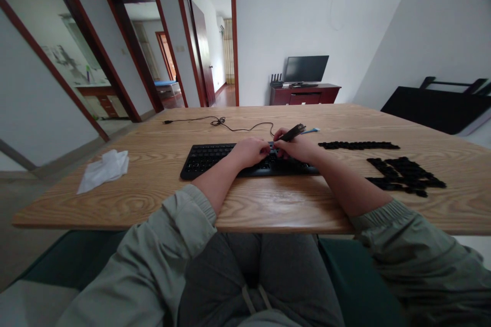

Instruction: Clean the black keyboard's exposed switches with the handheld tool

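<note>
A black keyboard (pixel 207 158) lies on the wooden table in front of me, partly covered by my hands and forearms. Its right part looks stripped of keycaps, though my right arm hides much of it. My right hand (pixel 286 147) grips a dark, thick stick-like tool (pixel 293 132), tilted with its upper end to the right and its lower end near the keyboard's top edge. My left hand (pixel 253 151) rests over the keyboard's middle, fingers curled in close to the right hand; what they hold, if anything, is hidden.
Black keycaps (pixel 410 173) lie grouped on the table's right, with a row of keycaps (pixel 356 145) behind. A thin blue-and-white item (pixel 310 131) lies beyond my right hand. The keyboard's cable (pixel 245 129) trails left. White tissue (pixel 105 168) sits at the left.
</note>
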A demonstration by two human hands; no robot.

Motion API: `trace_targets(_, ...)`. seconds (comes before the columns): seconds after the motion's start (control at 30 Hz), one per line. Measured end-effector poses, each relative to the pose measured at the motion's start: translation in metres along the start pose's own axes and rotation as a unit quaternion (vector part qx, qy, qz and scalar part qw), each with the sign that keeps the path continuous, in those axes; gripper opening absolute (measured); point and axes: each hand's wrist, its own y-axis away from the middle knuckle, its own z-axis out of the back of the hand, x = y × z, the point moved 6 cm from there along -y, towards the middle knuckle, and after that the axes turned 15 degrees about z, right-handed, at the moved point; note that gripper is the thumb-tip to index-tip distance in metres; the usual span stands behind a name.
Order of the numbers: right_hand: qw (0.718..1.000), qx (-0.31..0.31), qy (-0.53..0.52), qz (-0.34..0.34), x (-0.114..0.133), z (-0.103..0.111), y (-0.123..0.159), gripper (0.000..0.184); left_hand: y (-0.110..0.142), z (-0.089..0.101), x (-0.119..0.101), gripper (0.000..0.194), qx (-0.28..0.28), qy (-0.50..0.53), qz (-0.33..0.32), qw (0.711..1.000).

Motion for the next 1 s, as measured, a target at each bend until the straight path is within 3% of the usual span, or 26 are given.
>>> trace_targets(0.4, 0.993, 0.069, -0.035, 0.089, -0.012, -0.001, -0.015, 0.014, -0.003, -0.004, -0.013, 0.023, -0.023, -0.019, -0.012, 0.999)
trace_targets(0.5, 0.991, 0.079, -0.028, 0.102, -0.011, 0.001, -0.014, 0.017, -0.002, 0.002, -0.01, 0.019, -0.027, -0.004, -0.003, 1.0)
trace_targets(0.6, 0.989, 0.092, -0.006, 0.117, -0.006, 0.002, -0.013, 0.018, -0.001, 0.018, 0.0, 0.016, -0.079, 0.048, 0.029, 0.995)
trace_targets(0.73, 0.982, 0.105, 0.025, 0.154, 0.008, 0.002, -0.015, 0.018, 0.003, 0.031, 0.006, 0.039, -0.138, 0.129, -0.002, 0.982)
trace_targets(0.87, 0.978, 0.085, 0.008, 0.188, 0.013, 0.003, -0.019, 0.02, -0.001, 0.02, 0.004, 0.063, -0.094, 0.175, -0.021, 0.98)
trace_targets(1.0, 0.977, 0.081, 0.01, 0.199, 0.006, 0.001, -0.021, 0.023, -0.009, 0.009, 0.0, 0.064, -0.073, 0.174, 0.009, 0.982)
